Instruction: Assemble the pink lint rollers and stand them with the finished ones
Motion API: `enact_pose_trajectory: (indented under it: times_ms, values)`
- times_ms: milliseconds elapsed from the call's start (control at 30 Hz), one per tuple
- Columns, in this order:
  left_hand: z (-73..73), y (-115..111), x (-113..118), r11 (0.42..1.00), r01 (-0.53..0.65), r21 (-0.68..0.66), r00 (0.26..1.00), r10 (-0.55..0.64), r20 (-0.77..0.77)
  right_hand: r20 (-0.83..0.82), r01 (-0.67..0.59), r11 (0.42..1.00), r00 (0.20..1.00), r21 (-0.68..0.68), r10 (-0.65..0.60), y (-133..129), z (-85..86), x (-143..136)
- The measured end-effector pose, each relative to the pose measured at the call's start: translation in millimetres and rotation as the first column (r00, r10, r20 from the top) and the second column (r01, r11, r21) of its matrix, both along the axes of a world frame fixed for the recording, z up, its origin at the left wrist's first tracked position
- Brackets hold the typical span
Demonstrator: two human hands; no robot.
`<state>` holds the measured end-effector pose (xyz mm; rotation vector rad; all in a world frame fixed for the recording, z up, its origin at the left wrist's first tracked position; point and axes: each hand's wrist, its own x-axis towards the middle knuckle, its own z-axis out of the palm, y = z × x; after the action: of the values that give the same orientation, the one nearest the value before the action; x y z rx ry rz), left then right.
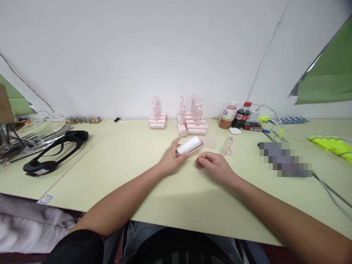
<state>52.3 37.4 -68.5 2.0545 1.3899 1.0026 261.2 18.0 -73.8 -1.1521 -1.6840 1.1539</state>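
My left hand [173, 158] is wrapped round the near left end of a white roller with pink edging [189, 145], which tilts up to the right above the table. Close to its right side is my right hand [210, 163], fingers curled together; what they hold, if anything, is too small to name. Behind the roller lies a translucent pink piece [209, 141]. A clear pink handle part [227, 145] sits to the right of it. Farther back, several pink rollers with upright handles stand in a left group [157, 121] and a right group [197, 128].
Two bottles [226, 116] [242, 115], a white case [235, 131] and cables stand at the back right. A black headset-like frame [56, 152] and thin rods [41, 141] lie on the left of the pale green table [110, 165]. A pixelated object [284, 159] lies right.
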Motion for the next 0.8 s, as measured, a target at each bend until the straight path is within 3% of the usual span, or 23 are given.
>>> enact_pose_trajectory:
  times_ms: [67,167,367,433,500,567,633,700,733,800]
  values:
    - [-4.2,-1,9,0.989,0.147,0.002,0.979,-0.145,-0.143,0.069,-0.015,0.999,0.998,0.049,0.011,3,-5.5,-5]
    - [-7.7,-6,18,0.984,0.176,0.025,0.958,-0.165,-0.235,0.100,-0.052,0.997,0.994,0.053,0.047,6,-11.7,-6]
    - [-8.0,-10,8,0.987,0.159,-0.007,0.987,-0.159,-0.023,0.101,-0.140,0.986,0.986,0.086,0.131,4,-11.7,0]
    - [-9.4,-7,5,0.991,0.132,-0.011,0.989,-0.131,0.074,0.107,-0.104,0.988,0.990,0.114,0.091,3,-9.4,2]
    - [-11.3,-3,2,0.995,0.095,-0.026,0.970,-0.087,0.226,0.110,0.005,0.982,0.994,0.190,-0.027,3,-4.7,5]
    - [-11.7,1,1,0.993,0.082,-0.083,0.909,-0.041,0.415,0.079,0.196,0.913,0.968,0.359,-0.238,6,2.8,13]
    - [-8.7,4,-1,0.975,0.128,-0.182,0.798,0.008,0.603,-0.003,0.410,0.731,0.873,0.546,-0.488,11,11.6,25]
    - [-2.1,4,-4,0.935,0.230,-0.271,0.658,0.056,0.751,-0.046,0.551,0.557,0.735,0.622,-0.676,19,18.2,41]
    - [2.1,3,-5,0.911,0.293,-0.292,0.590,0.069,0.805,-0.013,0.580,0.525,0.679,0.623,-0.734,25,19.6,50]
    - [10.5,-1,-8,0.858,0.413,-0.304,0.488,0.074,0.870,0.138,0.585,0.556,0.606,0.590,-0.783,36,18.3,65]
